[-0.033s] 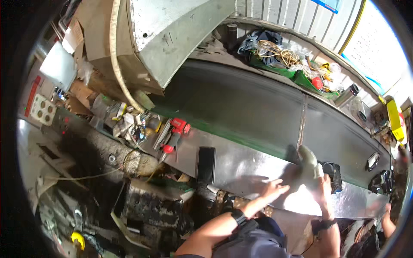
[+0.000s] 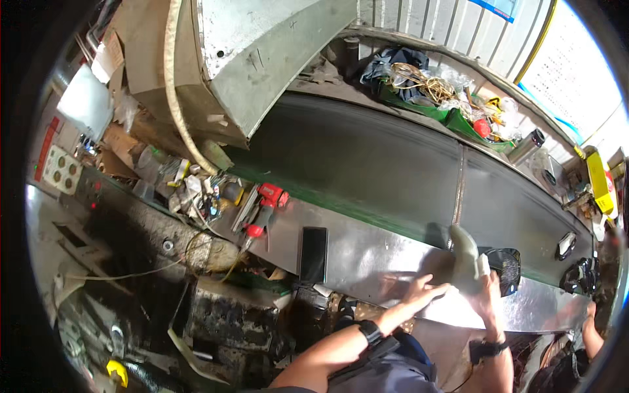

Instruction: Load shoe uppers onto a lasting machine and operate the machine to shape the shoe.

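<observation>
Head view showed, at lower right of the frame, the right hand (image 2: 488, 295) clasping a pale grey moulded piece (image 2: 464, 252) upright against the shiny steel rail (image 2: 367, 262) while the left hand (image 2: 422, 291) lay flat, fingers spread, steadying nearby; a firm, square grip seemed wise.

The person is wearing a dark watch with a black strap on the wrist behind the left hand (image 2: 424, 292), and the forearm below it is showing bare, with no sleeve reaching down to it. Behind the right hand (image 2: 488, 295) a black band with a small dark block on it is circling the wrist, and that forearm is bare as well. Dark blue-grey clothing is covering the body at the lower edge.
</observation>
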### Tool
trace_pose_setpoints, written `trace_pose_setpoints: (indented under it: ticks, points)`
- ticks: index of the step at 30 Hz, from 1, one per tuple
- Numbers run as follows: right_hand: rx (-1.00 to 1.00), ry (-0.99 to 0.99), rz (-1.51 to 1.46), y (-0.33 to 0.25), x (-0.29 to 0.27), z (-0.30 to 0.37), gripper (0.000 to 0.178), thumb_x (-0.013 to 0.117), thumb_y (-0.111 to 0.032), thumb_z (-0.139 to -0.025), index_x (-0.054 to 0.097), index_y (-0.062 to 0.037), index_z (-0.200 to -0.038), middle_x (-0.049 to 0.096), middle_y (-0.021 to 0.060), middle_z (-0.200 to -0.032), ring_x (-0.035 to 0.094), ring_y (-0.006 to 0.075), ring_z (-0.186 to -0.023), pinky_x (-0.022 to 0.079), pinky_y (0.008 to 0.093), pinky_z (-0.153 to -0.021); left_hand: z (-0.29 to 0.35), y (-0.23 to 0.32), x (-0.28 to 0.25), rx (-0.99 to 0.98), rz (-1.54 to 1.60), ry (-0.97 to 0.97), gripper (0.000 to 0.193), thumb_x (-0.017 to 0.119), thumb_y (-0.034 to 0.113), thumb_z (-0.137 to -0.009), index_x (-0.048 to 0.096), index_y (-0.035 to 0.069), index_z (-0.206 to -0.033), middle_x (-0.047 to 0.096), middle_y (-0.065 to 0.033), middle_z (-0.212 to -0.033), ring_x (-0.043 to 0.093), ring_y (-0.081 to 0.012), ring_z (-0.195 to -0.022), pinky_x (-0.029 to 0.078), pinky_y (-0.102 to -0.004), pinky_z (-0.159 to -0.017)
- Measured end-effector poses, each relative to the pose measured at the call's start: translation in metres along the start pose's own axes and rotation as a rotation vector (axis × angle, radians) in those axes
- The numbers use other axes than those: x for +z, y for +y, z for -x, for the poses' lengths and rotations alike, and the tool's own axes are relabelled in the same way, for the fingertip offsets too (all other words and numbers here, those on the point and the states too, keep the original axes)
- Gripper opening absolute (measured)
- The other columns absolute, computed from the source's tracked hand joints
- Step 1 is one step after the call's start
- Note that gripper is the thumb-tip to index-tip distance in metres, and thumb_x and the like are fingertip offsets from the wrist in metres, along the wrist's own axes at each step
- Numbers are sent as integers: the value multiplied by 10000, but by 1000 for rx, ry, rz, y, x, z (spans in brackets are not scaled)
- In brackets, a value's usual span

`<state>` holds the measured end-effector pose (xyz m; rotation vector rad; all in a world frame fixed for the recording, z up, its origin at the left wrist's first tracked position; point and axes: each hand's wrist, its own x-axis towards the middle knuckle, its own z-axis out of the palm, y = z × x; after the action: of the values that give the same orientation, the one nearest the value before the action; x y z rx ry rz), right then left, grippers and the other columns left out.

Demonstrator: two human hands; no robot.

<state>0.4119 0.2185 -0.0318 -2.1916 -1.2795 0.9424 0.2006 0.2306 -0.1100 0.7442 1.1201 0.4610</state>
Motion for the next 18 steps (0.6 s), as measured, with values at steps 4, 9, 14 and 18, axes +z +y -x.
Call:
trace_pose_setpoints:
  ticks: [4, 9, 14, 18]
  points:
    - [-42, -9, -1, -51, 1, 90, 771, 850, -421, -755, 553, 67, -1273, 617, 187, -1120, 599, 283, -1055, 503, 390, -906, 34, 34, 7, -145, 835, -227, 862, 776, 269, -858, 273, 175, -1552, 522, -89, -1371, 550, -259, -1208, 493, -465, -987]
    - [82, 313, -528, -21, -30, 138, 450, 839, -113, -804, 562, 19, -1133, 632, 78, -1033, 629, 137, -891, 538, 280, -765, 25, -1, -14, -79, 337, 117, 1202, 805, -25, -638, 76, 132, -1581, 444, -220, -1402, 537, -326, -1218, 521, -467, -974]
    - [-11, 338, -785, -59, -33, 136, 463, 731, 28, -868, 565, -21, -1298, 661, 31, -1064, 628, 105, -904, 529, 251, -722, 27, 5, -23, 45, -132, 412, 1187, 814, 146, -710, 27, 88, -1596, 367, -278, -1447, 470, -341, -1293, 466, -390, -1038]
    - [-45, 277, -819, -67, -42, 153, 499, 725, 0, -887, 532, -1, -1348, 672, 61, -1088, 635, 112, -932, 534, 253, -721, 78, 83, 9, 226, 434, -202, 549, 710, 289, -938, 529, -30, -1347, 587, -135, -1322, 514, -208, -1265, 395, -343, -1083]
